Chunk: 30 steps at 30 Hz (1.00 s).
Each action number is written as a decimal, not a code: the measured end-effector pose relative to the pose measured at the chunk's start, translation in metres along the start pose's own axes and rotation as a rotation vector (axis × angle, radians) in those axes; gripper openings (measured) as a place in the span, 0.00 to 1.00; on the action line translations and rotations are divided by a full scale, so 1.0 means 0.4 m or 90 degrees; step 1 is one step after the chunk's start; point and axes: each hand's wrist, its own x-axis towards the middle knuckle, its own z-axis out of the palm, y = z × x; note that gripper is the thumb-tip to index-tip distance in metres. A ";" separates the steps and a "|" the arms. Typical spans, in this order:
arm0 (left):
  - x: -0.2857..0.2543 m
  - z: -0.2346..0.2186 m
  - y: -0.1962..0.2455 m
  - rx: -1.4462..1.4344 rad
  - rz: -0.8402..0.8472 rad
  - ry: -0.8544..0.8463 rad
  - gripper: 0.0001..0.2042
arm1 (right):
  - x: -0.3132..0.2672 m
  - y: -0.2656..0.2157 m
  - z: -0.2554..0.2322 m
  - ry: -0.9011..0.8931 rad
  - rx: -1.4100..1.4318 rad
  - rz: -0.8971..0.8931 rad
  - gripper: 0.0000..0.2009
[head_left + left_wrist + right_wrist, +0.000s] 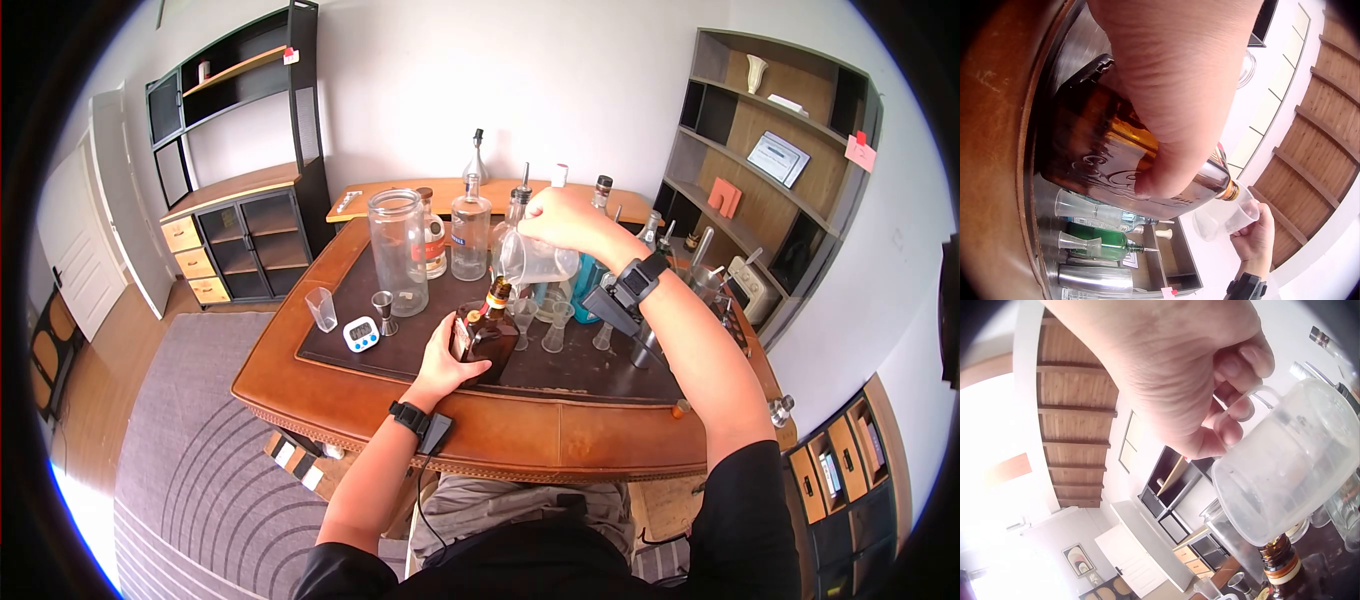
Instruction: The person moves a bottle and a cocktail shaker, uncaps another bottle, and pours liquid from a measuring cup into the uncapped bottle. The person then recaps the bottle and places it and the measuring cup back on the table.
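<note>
A brown glass bottle [490, 343] stands near the front of the dark desk mat, its mouth uncapped. My left hand [447, 365] grips its lower body from the side; in the left wrist view the thumb of the left hand [1172, 106] lies across the embossed glass [1097, 169]. Above the bottle, my right hand [565, 220] holds a translucent plastic jug [540, 262] by its handle. In the right wrist view the fingers of the right hand [1179, 375] curl round the handle, and the tilted jug [1291, 462] has its rim at the bottle's mouth [1277, 550]. Any liquid flow cannot be made out.
A tall glass jar [398, 250], a metal jigger [384, 312], a white timer [361, 334] and a small clear cup [321, 309] stand to the left. Behind are clear bottles [470, 235]. Several small clear measures [557, 327] and a metal tumbler [645, 345] stand to the right.
</note>
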 end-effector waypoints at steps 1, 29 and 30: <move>0.002 0.002 -0.008 0.000 0.001 0.001 0.54 | -0.001 -0.002 -0.001 0.000 -0.001 -0.001 0.18; -0.002 -0.001 0.011 0.035 0.012 0.005 0.53 | 0.008 -0.057 -0.007 -0.021 -0.104 -0.009 0.13; -0.002 -0.001 0.013 0.038 0.008 0.004 0.53 | 0.008 -0.058 -0.006 -0.016 -0.109 -0.021 0.13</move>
